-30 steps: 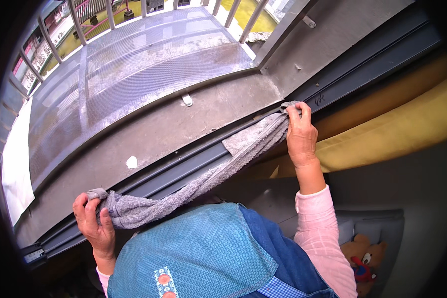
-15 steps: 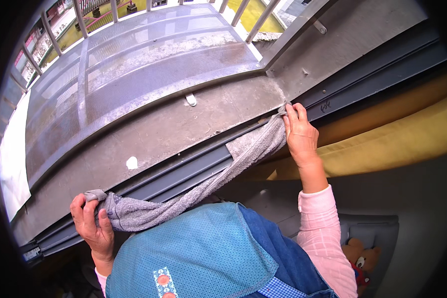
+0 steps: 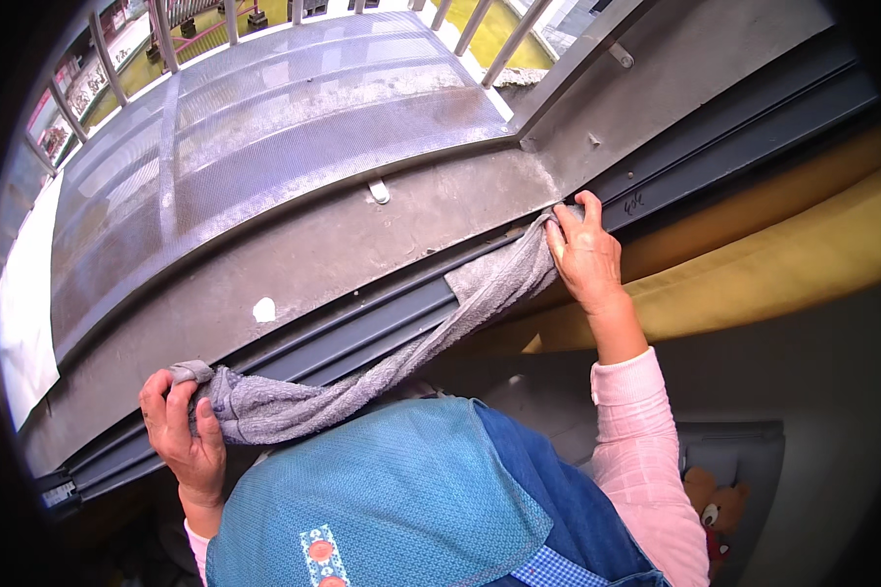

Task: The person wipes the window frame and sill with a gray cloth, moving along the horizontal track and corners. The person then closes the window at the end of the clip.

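A long grey terry towel [image 3: 401, 363] hangs in a twisted sag between my hands, across the dark grey window track [image 3: 362, 328]. Its left end is bunched up in my left hand [image 3: 188, 430], with the fingers curled round it at the lower part of the track. My right hand [image 3: 589, 256] grips the other end against the track, near the corner where the frame meets the ledge. One flap of the towel lies flat on the rails close to the middle. What my right fingertips press on is partly hidden.
Beyond the track runs a worn metal ledge [image 3: 323, 254], then a perforated metal sheet [image 3: 294, 127] bounded by railing bars [image 3: 162, 34]. A white sheet [image 3: 27, 303] covers the far left. Yellow cloth [image 3: 754, 254] hangs at right, above a seat with a teddy bear [image 3: 719, 499].
The fingers of my right hand have shifted their hold on the towel's end, now more bent and spread against the track. My left hand has barely moved.
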Demonstrator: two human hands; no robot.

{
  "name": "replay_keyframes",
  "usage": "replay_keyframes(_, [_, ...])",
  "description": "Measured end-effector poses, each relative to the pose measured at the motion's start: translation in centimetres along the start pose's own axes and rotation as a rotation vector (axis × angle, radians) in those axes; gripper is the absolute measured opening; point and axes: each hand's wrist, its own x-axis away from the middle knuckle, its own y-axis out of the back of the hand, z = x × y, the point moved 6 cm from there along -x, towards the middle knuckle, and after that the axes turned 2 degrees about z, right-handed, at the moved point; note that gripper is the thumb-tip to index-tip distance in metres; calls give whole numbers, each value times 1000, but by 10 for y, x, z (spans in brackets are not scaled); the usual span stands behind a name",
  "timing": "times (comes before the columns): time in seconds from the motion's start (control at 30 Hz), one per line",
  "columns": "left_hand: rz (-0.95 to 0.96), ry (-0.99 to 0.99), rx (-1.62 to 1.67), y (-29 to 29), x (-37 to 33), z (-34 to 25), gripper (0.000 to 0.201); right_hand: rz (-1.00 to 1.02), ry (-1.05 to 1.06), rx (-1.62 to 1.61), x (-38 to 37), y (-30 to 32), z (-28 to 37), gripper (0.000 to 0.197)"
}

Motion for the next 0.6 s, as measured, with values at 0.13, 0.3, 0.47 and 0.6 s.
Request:
replay_keyframes(0.13, [4,-6,0,1,0,0,22,-236,-11,83,20,17,5,55])
replay_keyframes(0.3, [-1,-9,-7,2,1,0,21,1,-194,169,32,1,-9,41])
replay_keyframes(0.47, [-1,-6,0,1,1,1,20,-140,-55,84,20,-11,-4,20])
replay_keyframes(0.6, [-2,-5,-3,0,2,2,20,-57,-55,199,7,-19,-7,16])
